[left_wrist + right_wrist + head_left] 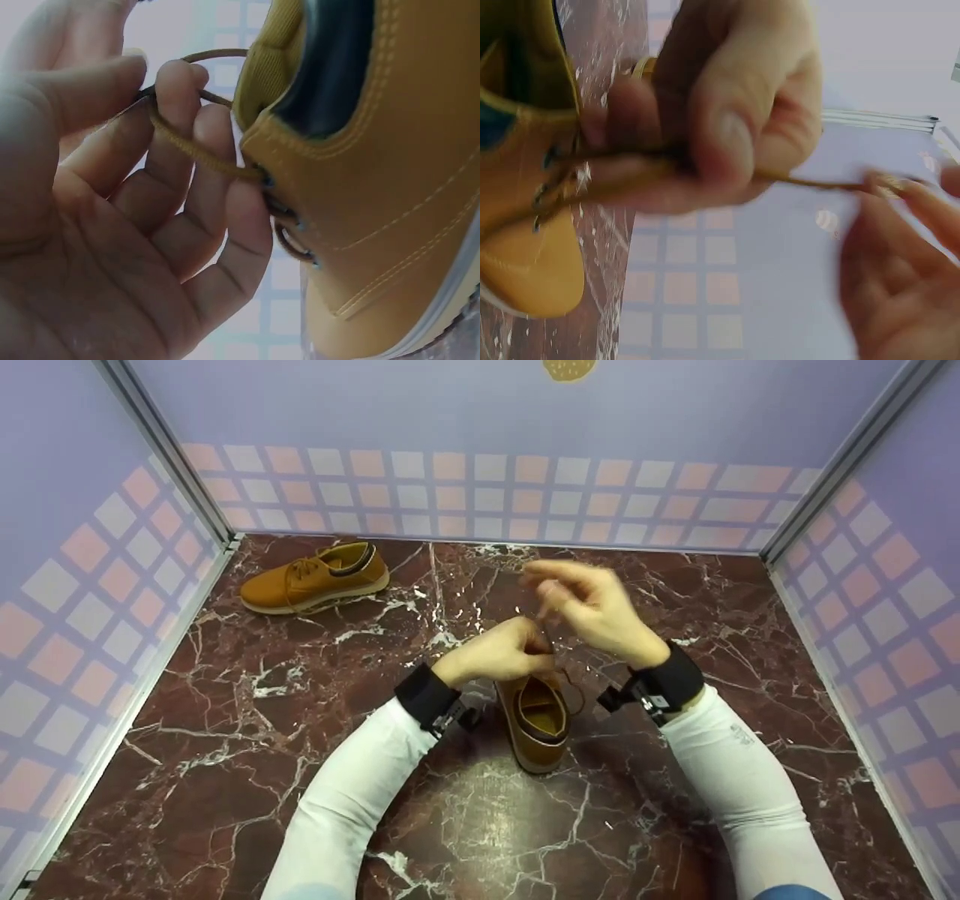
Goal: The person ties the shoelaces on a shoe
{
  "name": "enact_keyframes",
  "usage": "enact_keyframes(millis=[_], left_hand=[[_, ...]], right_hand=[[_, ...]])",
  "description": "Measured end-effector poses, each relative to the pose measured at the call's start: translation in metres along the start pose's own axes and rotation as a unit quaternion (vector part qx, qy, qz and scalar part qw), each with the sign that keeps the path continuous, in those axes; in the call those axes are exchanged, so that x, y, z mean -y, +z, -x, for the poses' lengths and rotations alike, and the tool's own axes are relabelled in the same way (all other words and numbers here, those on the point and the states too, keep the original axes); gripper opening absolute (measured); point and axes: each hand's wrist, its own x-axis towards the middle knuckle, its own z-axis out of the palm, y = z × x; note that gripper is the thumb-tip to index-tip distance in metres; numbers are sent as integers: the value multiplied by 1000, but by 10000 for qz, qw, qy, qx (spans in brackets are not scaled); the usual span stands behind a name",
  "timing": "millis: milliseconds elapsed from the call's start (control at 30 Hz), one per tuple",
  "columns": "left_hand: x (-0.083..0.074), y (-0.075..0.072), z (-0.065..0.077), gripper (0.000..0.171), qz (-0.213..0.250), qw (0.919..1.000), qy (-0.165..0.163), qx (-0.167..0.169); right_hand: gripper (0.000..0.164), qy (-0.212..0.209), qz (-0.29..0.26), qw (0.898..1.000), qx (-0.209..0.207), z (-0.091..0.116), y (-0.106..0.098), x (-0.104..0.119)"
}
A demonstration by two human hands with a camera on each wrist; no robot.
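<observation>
A tan lace-up shoe (537,756) stands on the dark red marbled surface, heel toward me; my left hand (495,651) is over its front. In the left wrist view, the thumb and fingers of that hand pinch a brown shoelace (199,152) beside the shoe's opening. Up and to the right of it, my right hand (600,604) is raised and blurred. The right wrist view has a length of lace (810,182) stretched from the left hand to the right hand's (892,262) fingertips, which pinch it. A loose loop of lace (577,694) hangs at the shoe's right side.
A matching tan shoe (315,581) lies at the back left, toe pointing left, its lace tied. Lilac panels with a pink and white checked band (487,499) wall in the back and both sides of the marbled surface (247,780).
</observation>
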Motion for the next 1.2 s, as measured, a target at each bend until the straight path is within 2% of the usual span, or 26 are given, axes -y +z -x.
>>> enact_keyframes(millis=[67,133,233,367,533,667,800,1033,1133,1200], left_hand=[[2,2,1,27,129,9998,-17,-138],[4,4,3,26,256,9990,-21,-359],[8,6,5,23,779,9949,-120,-635],[13,7,8,21,1652,9803,-396,-1011],[20,5,9,25,1964,9683,-444,-1478],[19,6,8,24,2155,9610,-459,-1673],[18,7,7,23,2299,9564,-505,-1731],[19,7,8,22,2033,9611,-317,-1842],[19,5,8,22,1985,9611,-171,-1915],[19,5,9,22,2001,9601,-66,-1954]], right_hand=[[45,377,422,9963,640,-1,1,-4],[49,686,706,9904,972,0,1,-10],[41,955,927,9861,999,6,-1,-20],[30,1181,1138,9814,1001,17,-11,-28],[26,1540,1238,9679,1553,30,-20,-33],[21,1633,1077,9609,1961,37,-21,-38],[16,1581,841,9620,2061,41,-20,-42],[18,1437,136,9665,2124,43,-22,-39],[16,1318,-211,9656,2230,43,-23,-37],[14,1195,-261,9655,2297,43,-23,-37]])
